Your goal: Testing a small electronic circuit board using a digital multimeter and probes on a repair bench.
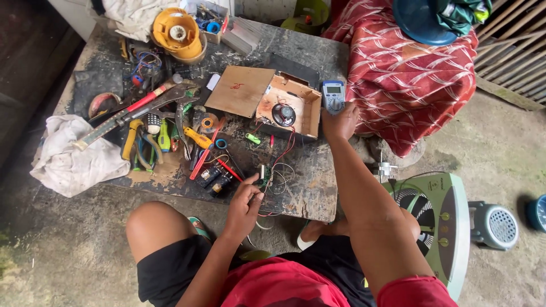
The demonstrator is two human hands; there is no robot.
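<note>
**Hands at a multimeter and a small circuit board**

Right hand [340, 122], just right of the frame's centre, reaches up along an outstretched arm and curls its fingers around the lower end of a blue-grey multimeter [333, 95], which stands at the far right edge of the table [310, 193]. Left hand [243, 209], lower centre, rests at the table's near edge with fingertips pinched on a small green circuit board [263, 175]; red wires [283, 152] loop from that board up to an open cardboard box [287, 103] holding a round speaker [283, 114], just left of the multimeter. Left of centre lie pliers and screwdrivers in a heap [159, 136], with a white rag [71, 156] at the far left. A yellow round housing [177, 33] sits at the upper left. Lower right, on the ground, stands a pale green fan [441, 219].
</note>
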